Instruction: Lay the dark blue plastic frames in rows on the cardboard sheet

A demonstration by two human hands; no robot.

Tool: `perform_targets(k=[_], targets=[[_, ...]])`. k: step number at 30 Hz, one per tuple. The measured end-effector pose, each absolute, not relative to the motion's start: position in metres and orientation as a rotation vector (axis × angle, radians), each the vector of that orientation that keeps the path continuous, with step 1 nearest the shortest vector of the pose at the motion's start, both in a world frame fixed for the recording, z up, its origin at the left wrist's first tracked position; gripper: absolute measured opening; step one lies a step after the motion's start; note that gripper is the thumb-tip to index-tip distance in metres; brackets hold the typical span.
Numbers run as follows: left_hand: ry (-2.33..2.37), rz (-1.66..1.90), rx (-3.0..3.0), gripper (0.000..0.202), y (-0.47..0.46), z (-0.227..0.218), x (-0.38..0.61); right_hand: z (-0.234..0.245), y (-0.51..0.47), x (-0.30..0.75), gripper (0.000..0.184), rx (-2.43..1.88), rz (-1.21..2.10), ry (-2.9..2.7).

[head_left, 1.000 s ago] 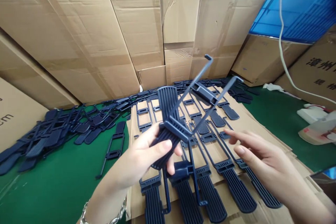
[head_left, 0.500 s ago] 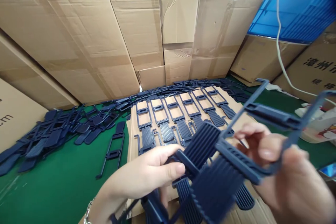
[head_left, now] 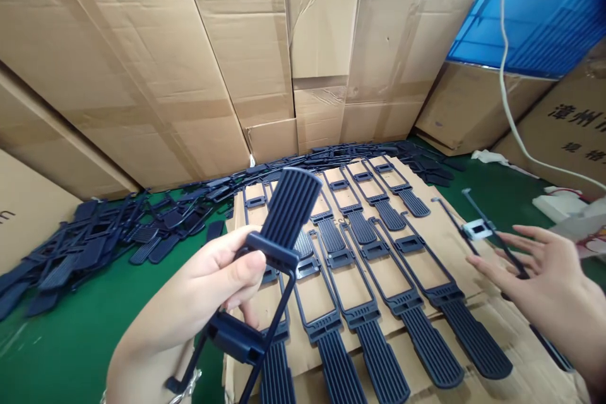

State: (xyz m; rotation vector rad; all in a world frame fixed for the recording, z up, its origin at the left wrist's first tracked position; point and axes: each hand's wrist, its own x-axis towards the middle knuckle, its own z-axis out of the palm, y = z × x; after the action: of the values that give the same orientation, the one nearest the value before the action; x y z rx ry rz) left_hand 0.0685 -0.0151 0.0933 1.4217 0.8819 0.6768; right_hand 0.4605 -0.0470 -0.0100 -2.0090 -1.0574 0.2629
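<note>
The left hand (head_left: 208,278) grips the light, stiff blue plastic holder (head_left: 288,214) by its ribbed paddle, a secure spot; the right hand (head_left: 549,284) is open and empty.

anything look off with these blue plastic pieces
One stands out: a white clip on a dark blue frame beside the right hand. The other frames' clips look dark blue, and this frame lies slanted, apart from the neat rows.

Two hands (head_left: 203,278) (head_left: 549,278), one held navy plastic stand (head_left: 288,208), one white cable (head_left: 509,88).
</note>
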Motion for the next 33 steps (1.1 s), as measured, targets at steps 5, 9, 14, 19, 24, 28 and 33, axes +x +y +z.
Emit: perform_targets(k=[5,9,14,19,24,28,33], targets=[[0.866,0.703,1.429,0.025,-0.012,0.095,0.066,-0.011,-0.045,0.456,0.090,-2.414,0.361,-1.143],[0.880,0.696,1.439,0.020,-0.012,0.096,0.067,-0.012,-0.038,0.455,0.091,-2.397,0.304,-1.309],[0.866,0.699,1.415,0.018,-0.011,0.094,0.069,-0.020,-0.033,0.458,0.083,-2.469,0.203,-1.436],[0.909,0.657,1.448,0.025,-0.004,0.088,0.072,-0.016,-0.030,0.451,0.079,-2.494,0.216,-1.500],[0.894,0.693,1.422,0.025,-0.001,0.086,0.068,-0.013,-0.024,0.445,0.079,-2.504,0.254,-1.474],[0.900,0.698,1.392,0.025,-0.002,0.087,0.065,-0.015,-0.021,0.446,0.078,-2.533,0.229,-1.517],[0.890,0.772,1.344,0.023,-0.003,0.088,0.071,-0.014,-0.022,0.450,0.076,-2.516,0.220,-1.553]])
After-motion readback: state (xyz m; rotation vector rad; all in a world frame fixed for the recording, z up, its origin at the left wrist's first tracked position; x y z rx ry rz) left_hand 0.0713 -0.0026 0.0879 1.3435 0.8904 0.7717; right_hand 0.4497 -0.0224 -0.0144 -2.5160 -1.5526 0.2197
